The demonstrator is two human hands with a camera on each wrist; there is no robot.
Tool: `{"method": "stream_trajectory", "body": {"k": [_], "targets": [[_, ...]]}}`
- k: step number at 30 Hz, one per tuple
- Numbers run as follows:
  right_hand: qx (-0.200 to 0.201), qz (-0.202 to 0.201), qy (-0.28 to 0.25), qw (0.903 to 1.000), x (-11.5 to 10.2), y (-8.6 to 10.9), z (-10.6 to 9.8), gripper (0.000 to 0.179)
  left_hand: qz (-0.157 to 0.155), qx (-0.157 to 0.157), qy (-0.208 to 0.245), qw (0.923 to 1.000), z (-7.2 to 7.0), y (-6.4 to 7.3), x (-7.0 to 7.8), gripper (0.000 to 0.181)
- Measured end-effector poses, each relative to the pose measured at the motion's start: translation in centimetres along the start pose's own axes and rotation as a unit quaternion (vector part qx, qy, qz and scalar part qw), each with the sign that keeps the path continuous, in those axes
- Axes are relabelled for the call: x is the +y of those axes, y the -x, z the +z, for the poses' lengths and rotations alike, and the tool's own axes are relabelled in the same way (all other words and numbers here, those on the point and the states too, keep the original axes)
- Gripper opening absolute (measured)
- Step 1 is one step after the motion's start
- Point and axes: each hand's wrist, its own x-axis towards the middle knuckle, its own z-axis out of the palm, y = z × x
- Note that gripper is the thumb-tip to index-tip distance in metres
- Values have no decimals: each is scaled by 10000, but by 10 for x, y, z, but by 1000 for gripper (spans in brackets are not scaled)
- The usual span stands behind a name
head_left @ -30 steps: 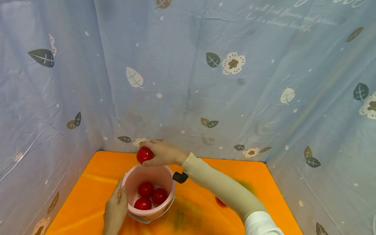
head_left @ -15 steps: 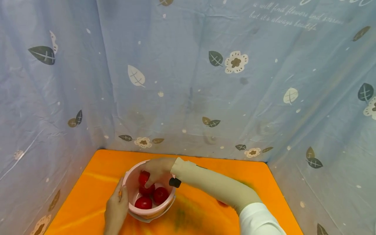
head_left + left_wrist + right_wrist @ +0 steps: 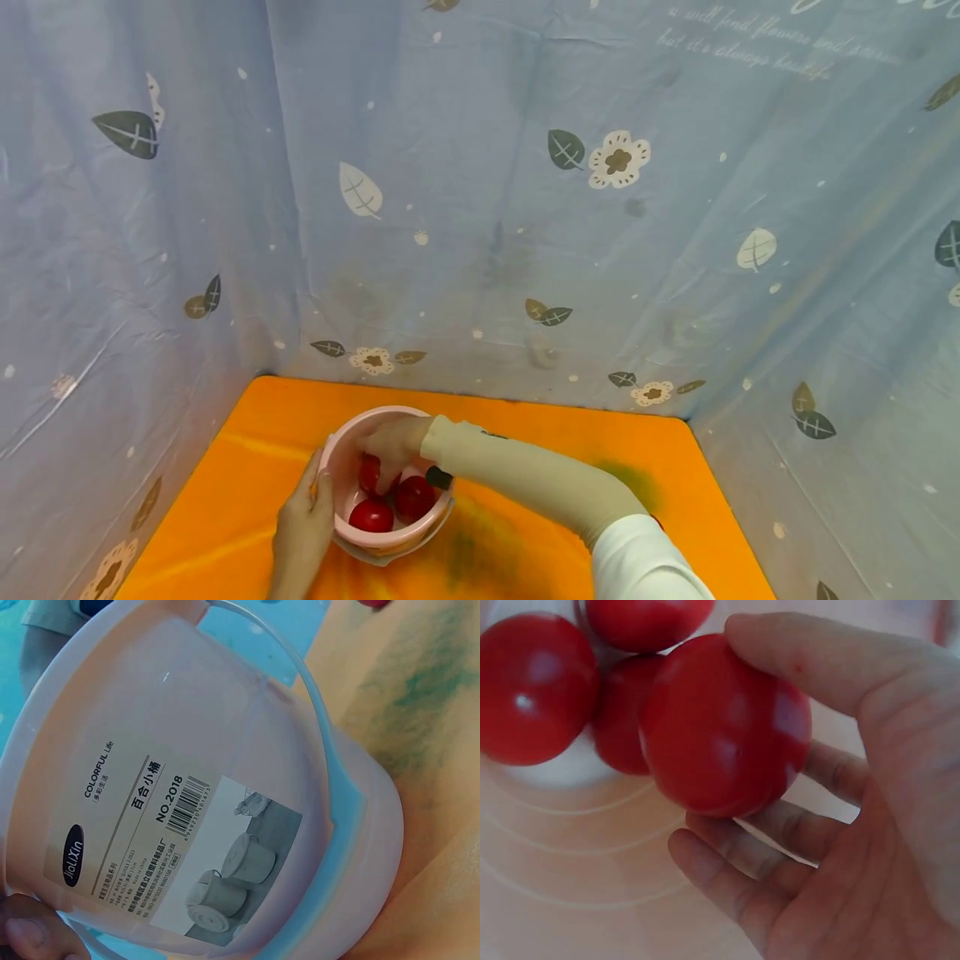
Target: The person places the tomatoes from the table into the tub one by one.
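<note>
A pink bucket [image 3: 401, 546] stands tilted toward me on the orange cloth. My left hand [image 3: 302, 525] grips its left rim; in the left wrist view a thumb [image 3: 34, 934] shows at the bucket's rim, beside the label. Inside the bucket, my right hand [image 3: 393, 442] holds a smooth red tomato [image 3: 724, 727], thumb on top and fingers curled beneath. Several other tomatoes lie at the bottom, among them one at the front [image 3: 372, 515] and one further right [image 3: 414, 497]. The right hand partly covers the rest in the head view.
The bucket's pale handle [image 3: 319, 712] hangs down along its outer wall. A sliver of something red [image 3: 657, 522] shows behind the right sleeve on the orange cloth [image 3: 225, 500]. Blue patterned curtains [image 3: 480, 208] enclose the table's back and sides.
My right hand has come down from above the bucket into it, carrying the tomato. The left hand keeps its grip on the rim. The head view has shifted slightly.
</note>
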Motion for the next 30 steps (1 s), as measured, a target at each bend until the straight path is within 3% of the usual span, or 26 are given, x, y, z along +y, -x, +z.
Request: {"method": "stream_trajectory", "body": {"k": [5,12,18,23,30], "targets": [[64,58,98,9999,-4,-4,2,46,94,3,-34,10000,0,1,2,58],[197,123,587,9980,-17,-5,4,37,-110,-51,-297,9995,-1,-1,2,60],[234,436,780,9957,-20,-1,5,44,22,-54,-87,9999,1,1,2,58],[169,457,707,9963,-13,4,6,49,90,8,-59,9999,2,1,2,58],[-24,667,1097,9917,-4,10,9,51,-11,-28,-62,10000,0,0,3,60]]}}
